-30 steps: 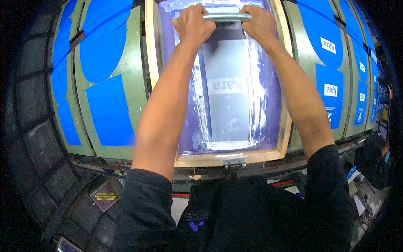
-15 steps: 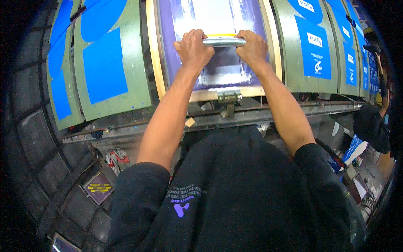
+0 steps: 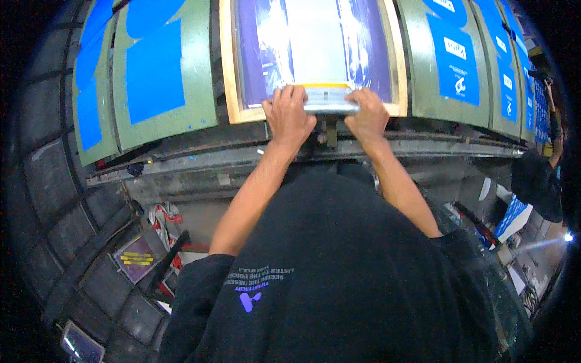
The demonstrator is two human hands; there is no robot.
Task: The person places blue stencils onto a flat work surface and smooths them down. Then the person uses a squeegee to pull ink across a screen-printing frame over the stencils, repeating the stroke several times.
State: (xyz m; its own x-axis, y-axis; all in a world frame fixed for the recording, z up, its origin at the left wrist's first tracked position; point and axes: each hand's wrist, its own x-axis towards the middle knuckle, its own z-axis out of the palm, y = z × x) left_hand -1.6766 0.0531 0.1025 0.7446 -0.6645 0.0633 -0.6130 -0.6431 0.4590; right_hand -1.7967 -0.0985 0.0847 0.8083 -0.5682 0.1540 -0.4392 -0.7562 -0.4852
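Note:
A metal squeegee [image 3: 327,104] with a yellow blade edge lies across the near end of a wood-framed printing screen [image 3: 396,72]. My left hand [image 3: 290,114] is closed around its left end, and my right hand [image 3: 367,117] grips the right end. The screen's mesh is purple along both sides, with a pale middle band [image 3: 315,48] streaked with white ink. How the fingers wrap under the squeegee is partly hidden.
Green boards with blue printed pieces flank the screen: one on the left [image 3: 203,91] and one on the right [image 3: 422,97]. A metal rail [image 3: 236,160] runs along the near side. At far right a person in dark clothing [image 3: 535,181] is working. Cloths [image 3: 163,218] hang lower left.
Both hands have drawn the squeegee toward me, from the middle of the mesh to the screen's near edge. My elbows have come back, and more of the pale band shows.

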